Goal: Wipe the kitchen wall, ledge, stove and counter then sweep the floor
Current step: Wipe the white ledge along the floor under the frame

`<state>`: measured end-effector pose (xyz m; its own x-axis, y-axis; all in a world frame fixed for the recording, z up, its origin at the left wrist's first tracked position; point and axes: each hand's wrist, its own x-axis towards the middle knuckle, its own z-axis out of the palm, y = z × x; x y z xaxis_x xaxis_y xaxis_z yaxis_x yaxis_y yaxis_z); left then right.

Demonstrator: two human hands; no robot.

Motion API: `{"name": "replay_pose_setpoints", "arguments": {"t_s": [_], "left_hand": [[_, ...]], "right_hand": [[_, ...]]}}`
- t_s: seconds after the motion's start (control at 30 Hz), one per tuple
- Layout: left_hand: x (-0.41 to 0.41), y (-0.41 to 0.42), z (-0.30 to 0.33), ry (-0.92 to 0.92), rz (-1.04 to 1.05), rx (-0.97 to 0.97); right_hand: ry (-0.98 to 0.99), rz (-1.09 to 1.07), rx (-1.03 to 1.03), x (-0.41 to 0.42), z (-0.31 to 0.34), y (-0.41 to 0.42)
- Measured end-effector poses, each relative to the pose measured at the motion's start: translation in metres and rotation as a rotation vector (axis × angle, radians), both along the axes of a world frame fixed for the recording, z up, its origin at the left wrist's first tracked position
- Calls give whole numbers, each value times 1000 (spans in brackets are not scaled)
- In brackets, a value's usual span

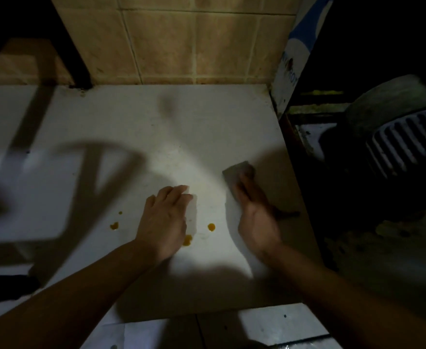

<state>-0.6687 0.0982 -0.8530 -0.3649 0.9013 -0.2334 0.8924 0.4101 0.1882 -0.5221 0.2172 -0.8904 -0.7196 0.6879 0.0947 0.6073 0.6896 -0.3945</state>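
Counter (131,117), a white surface, fills the middle of the view and meets the tan tiled wall (176,41) along its far edge. My left hand (165,217) lies flat on the counter, palm down, fingers straight and close together, holding nothing; the fingertips point toward the wall. My right hand (254,212) rests on a grey sponge (237,172), which sits on the counter near its right edge. The fingers of this hand press on the near end of the sponge; the hand is blurred, so I cannot tell whether the fingers curl round the sponge or lie straight on top of it. Four orange spots (211,227) mark the counter near my left hand: one between the two hands, one touching the edge of my left wrist, and two to the left of that hand. Both forearms are bare and enter from the lower edge of the view. Dark shadows cross the left half of the counter. To the right of the counter, in deep shade, stands a dark object with white ribs (403,144); what it is I cannot tell. A blue and white panel (297,46) stands upright at the far right corner of the counter, against the wall.
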Motion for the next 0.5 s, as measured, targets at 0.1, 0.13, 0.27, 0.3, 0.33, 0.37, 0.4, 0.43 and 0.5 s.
{"name": "replay_pose_setpoints", "arguments": {"t_s": [0.1,0.13,0.27,0.3,0.33,0.37,0.4,0.43,0.5], "left_hand": [[-4,-11,2,-4,57,-12],[-7,-15,2,-9,84,-29],[-23,-35,6,-39,162,-12],[-26,-40,7,-37,177,3],[-28,-44,11,-40,206,14],[-30,-47,12,-44,226,16],[-32,-50,12,-42,235,18],[-35,-53,12,-41,258,22],[-38,-55,13,-34,292,4]], "right_hand": [[29,201,38,-16,-3,-43],[18,261,40,-20,-4,-52],[42,229,65,-41,-5,-32],[35,176,50,-48,-1,-23],[18,129,15,-56,2,-15],[-8,104,-21,-65,5,-13],[-20,108,-47,-71,8,-16],[-9,153,-43,-80,10,-23],[48,336,-17,-84,6,-38]]}}
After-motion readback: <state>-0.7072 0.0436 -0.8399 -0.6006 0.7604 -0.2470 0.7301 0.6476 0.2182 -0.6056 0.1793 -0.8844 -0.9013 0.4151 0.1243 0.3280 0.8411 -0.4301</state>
